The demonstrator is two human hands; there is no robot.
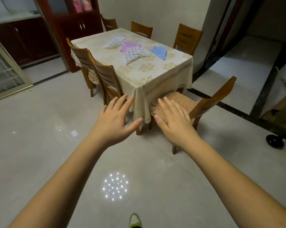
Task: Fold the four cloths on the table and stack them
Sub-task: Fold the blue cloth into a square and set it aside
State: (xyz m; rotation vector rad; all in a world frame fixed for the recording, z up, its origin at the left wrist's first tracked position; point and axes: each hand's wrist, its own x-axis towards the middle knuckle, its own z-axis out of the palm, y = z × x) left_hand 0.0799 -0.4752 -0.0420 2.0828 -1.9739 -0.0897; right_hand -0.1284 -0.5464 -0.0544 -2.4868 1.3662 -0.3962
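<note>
Both the left hand (115, 119) and right hand (172, 120) hang spread and empty, well short of the table (139, 76), where four cloths (the nearest a checked cloth (135, 54)) lie crumpled and unfolded, so the approach comes first, I'd say.

Four cloths lie unfolded and rumpled on the table's cream tablecloth (139, 74), in the upper centre of the frame. A white cloth with a dark grid (114, 43) lies farthest back and leftmost. A pink cloth (128, 46) sits just right of it, its front edge overlapped by a second white grid-patterned cloth (134, 54), the nearest of the group. A light blue cloth (159, 52) lies apart at the right, one corner pointing toward the lower frame.
</note>
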